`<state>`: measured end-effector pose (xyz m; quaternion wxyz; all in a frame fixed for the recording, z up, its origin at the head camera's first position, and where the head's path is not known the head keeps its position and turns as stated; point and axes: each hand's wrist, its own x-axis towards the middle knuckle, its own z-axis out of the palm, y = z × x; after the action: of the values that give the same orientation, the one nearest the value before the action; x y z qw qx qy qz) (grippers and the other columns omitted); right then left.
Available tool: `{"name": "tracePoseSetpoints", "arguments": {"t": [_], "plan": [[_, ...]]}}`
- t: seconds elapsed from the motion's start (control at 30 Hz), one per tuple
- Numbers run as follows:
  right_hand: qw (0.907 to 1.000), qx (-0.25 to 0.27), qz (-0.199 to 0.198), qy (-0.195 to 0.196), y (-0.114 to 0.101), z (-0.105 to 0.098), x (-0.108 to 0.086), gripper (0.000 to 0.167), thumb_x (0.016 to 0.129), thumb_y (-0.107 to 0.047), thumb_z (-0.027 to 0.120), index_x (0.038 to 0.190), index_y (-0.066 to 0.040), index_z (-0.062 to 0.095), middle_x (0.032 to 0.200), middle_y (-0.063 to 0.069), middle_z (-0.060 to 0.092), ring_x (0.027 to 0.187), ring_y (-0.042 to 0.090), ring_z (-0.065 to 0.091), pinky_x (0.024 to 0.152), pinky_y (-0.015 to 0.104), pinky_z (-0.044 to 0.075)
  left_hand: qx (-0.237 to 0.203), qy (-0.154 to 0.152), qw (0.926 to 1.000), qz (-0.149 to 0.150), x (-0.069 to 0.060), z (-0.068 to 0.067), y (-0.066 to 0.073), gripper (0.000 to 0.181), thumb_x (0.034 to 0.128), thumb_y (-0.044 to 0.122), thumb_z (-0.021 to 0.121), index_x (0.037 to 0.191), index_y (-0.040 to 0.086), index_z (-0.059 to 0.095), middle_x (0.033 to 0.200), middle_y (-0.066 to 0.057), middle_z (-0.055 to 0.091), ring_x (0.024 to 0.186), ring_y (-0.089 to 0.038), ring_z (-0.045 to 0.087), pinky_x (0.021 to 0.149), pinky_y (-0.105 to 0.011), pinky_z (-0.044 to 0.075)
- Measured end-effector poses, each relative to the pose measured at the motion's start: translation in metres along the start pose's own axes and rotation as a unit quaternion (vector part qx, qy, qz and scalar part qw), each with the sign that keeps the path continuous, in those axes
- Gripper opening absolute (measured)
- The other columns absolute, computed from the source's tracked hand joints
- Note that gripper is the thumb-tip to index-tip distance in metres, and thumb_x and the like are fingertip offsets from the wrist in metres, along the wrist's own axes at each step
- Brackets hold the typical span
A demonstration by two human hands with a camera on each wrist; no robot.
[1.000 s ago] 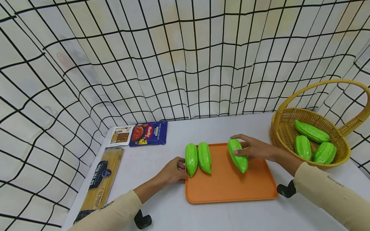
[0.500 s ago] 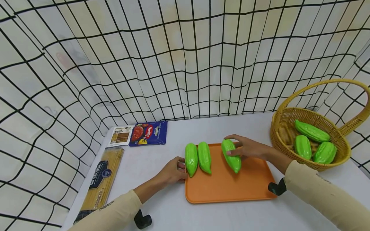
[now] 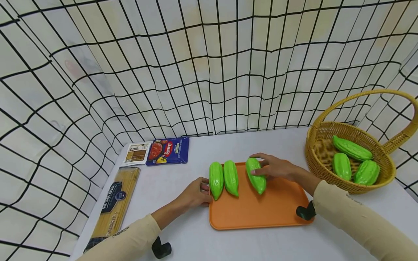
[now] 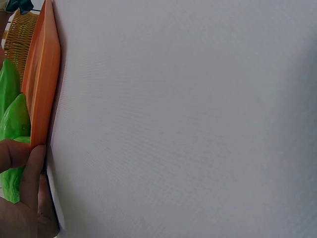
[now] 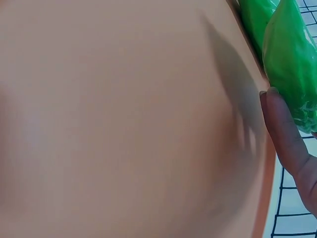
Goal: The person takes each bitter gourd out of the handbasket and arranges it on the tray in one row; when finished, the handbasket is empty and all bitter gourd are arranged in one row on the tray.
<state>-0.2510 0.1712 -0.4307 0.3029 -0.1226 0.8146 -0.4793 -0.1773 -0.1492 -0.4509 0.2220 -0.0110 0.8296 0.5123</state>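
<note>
My right hand (image 3: 274,167) holds a glossy green bitter melon (image 3: 256,175) between thumb and fingers over the orange tray (image 3: 261,217). In the right wrist view this bitter melon (image 5: 292,64) casts a shadow on the tray floor, and it looks raised above it. Two more bitter melons, one at the tray's left edge (image 3: 216,181) and one beside it (image 3: 231,178), lie side by side, tips toward me. My left hand (image 3: 194,194) pinches the tray's left rim; thumb and fingers meet at that rim (image 4: 45,99) in the left wrist view.
A wicker basket (image 3: 315,159) with a tall handle stands at the right, holding three bitter melons. On the left lie a pack of spaghetti (image 3: 114,203), a blue Barilla pouch (image 3: 168,150) and a white-edged packet (image 3: 136,153). Black netting (image 3: 228,72) encloses the white table.
My right hand has carried its bitter melon leftward across the tray, closer to the other two. The left hand and the tray have stayed put.
</note>
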Motion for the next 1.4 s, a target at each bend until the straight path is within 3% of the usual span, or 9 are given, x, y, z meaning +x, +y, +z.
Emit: {"name": "tracePoseSetpoints", "arguments": {"t": [0.3, 0.53, 0.7, 0.93, 1.4], "plan": [[0.9995, -0.028, 0.001, 0.017, 0.000, 0.009, 0.008, 0.078, 0.088, -0.046, 0.074, 0.153, -0.020, 0.039, 0.139, 0.024, 0.051, 0.114, 0.027, 0.062, 0.102, 0.046, 0.053, -0.004, 0.000, 1.0000, 0.003, 0.000, 0.001, -0.001, 0.070, 0.0752, -0.003, 0.076, 0.138, -0.004, 0.046, 0.113, -0.016, 0.057, 0.090, -0.021, 0.064, 0.074, -0.033, 0.064], [0.9994, -0.028, -0.013, 0.017, -0.004, 0.016, 0.014, 0.075, 0.090, -0.043, 0.073, 0.151, -0.015, 0.040, 0.131, 0.024, 0.057, 0.108, 0.026, 0.064, 0.096, 0.044, 0.055, -0.008, 0.000, 1.0000, 0.004, 0.001, 0.001, -0.002, 0.070, 0.0745, -0.003, 0.076, 0.138, -0.004, 0.046, 0.113, -0.017, 0.056, 0.090, -0.021, 0.064, 0.074, -0.033, 0.064], [0.9984, -0.039, -0.012, 0.039, -0.003, 0.021, 0.020, 0.072, 0.090, -0.043, 0.073, 0.149, -0.015, 0.043, 0.127, 0.022, 0.061, 0.103, 0.024, 0.066, 0.090, 0.040, 0.057, -0.009, -0.002, 1.0000, 0.003, 0.001, 0.001, -0.002, 0.070, 0.0749, -0.004, 0.075, 0.138, -0.005, 0.046, 0.113, -0.017, 0.056, 0.090, -0.021, 0.064, 0.074, -0.033, 0.064], [0.9966, -0.050, -0.010, 0.065, -0.010, 0.027, 0.024, 0.072, 0.090, -0.044, 0.072, 0.148, -0.012, 0.043, 0.131, 0.023, 0.059, 0.116, 0.033, 0.061, 0.096, 0.045, 0.054, -0.007, -0.002, 1.0000, 0.003, 0.000, 0.000, -0.001, 0.069, 0.0752, -0.003, 0.076, 0.138, -0.004, 0.046, 0.113, -0.017, 0.055, 0.091, -0.022, 0.063, 0.074, -0.033, 0.064], [0.9956, -0.043, -0.008, 0.082, -0.017, 0.034, 0.027, 0.072, 0.089, -0.037, 0.075, 0.146, -0.006, 0.044, 0.130, 0.026, 0.058, 0.122, 0.040, 0.058, 0.098, 0.047, 0.054, -0.005, -0.004, 1.0000, 0.000, 0.001, -0.001, -0.001, 0.071, 0.0753, -0.003, 0.077, 0.138, -0.004, 0.045, 0.113, -0.016, 0.057, 0.090, -0.022, 0.064, 0.074, -0.033, 0.064]]}}
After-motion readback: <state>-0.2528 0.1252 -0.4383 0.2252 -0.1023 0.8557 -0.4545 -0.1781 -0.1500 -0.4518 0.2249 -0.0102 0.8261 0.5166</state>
